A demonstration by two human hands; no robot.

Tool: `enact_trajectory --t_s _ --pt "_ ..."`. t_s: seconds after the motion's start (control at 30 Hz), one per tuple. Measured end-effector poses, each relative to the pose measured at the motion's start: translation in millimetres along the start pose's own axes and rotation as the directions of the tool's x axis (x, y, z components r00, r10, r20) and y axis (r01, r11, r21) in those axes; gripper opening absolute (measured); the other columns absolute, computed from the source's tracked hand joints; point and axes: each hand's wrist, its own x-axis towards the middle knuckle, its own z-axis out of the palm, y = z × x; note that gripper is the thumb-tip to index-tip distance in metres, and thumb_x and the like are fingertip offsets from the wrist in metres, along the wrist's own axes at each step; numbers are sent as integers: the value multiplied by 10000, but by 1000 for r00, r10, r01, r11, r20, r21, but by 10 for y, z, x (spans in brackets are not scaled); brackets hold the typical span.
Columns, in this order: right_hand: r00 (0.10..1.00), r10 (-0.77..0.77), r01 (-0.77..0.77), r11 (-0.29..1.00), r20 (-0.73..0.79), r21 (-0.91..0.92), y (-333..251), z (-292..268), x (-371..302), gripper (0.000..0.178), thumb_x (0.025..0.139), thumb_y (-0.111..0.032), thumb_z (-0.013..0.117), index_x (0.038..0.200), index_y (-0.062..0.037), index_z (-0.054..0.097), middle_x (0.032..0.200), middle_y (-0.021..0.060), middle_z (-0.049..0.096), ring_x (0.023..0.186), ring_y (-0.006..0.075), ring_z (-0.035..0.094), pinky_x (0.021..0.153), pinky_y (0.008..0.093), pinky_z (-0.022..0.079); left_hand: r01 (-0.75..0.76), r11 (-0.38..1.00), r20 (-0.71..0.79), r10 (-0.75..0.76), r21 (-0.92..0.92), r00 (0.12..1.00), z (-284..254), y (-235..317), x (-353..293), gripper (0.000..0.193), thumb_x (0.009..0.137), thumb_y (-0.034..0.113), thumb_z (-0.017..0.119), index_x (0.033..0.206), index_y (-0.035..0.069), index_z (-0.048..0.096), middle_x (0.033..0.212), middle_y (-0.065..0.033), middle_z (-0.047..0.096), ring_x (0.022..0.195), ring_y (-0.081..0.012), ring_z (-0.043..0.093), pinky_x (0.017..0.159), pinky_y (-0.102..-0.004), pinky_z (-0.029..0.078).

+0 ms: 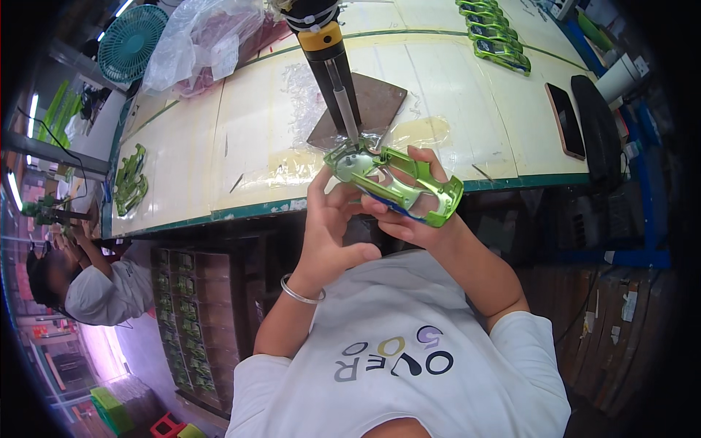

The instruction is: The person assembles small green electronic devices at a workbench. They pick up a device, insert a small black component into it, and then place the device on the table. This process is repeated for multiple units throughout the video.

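Both my hands hold a shiny green toy car body shell [431, 210], its hollow inner side turned up, just off the front edge of the table. My left hand [326, 237] supports the shell's left end with fingers curled under it and the thumb apart. Wrapped round the other end is my right hand [431, 235], fingers on the far side and thumb along the near side. A black upright tool with a yellow band [321, 38] comes down over the shell. Its thin metal rod [342, 98] reaches the shell's left end; whether the tip touches cannot be made out.
A brown square plate [383, 98] lies behind the shell. More green shells stand in a row [496, 45] at the far right, others [130, 181] at the left. A phone [564, 120], plastic bags [208, 44] and a fan [133, 44] are around. Another person [109, 292] works at left.
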Motion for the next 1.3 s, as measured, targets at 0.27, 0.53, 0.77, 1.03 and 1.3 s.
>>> enact_trajectory --t_s 0.27,0.53,0.77,1.03,1.3 --pt "991 65 -77 992 114 104 -83 -49 -1 539 816 -504 277 1063 -62 462 740 138 466 492 116 361 406 213 359 -25 995 71 18 98 997 -10 39 11 1153 514 250 813 1313 31 11 1175 -175 409 1101 -251 412 869 -357 368" --pt "980 88 -107 989 179 100 -105 -107 -21 495 821 -485 285 1052 -78 444 767 109 452 584 120 373 446 211 336 -17 993 108 4 118 994 12 69 -14 1188 510 251 812 1322 34 -28 1209 -176 366 1136 -254 372 872 -355 363" --pt "990 99 -118 973 104 200 -110 -45 -47 519 807 -522 302 1019 -77 465 757 113 450 475 103 321 406 205 295 -15 992 126 -1 129 992 19 84 -15 1203 505 254 815 1323 34 -40 1225 -175 351 1145 -257 361 880 -354 351" --pt "986 109 -129 978 130 162 -98 -108 20 534 816 -489 313 1048 -39 481 716 160 489 369 111 306 332 220 322 -14 990 69 4 140 998 31 57 -59 1215 495 284 818 1324 26 -31 1211 -150 382 1105 -243 416 884 -349 350" --pt "969 77 -65 996 -234 60 45 -94 -300 473 870 -447 299 1073 -60 481 819 155 562 636 252 560 553 337 489 229 973 7 -229 -39 973 -70 -168 -215 985 626 203 730 1324 24 58 1172 -152 416 1043 -244 465 856 -327 383"
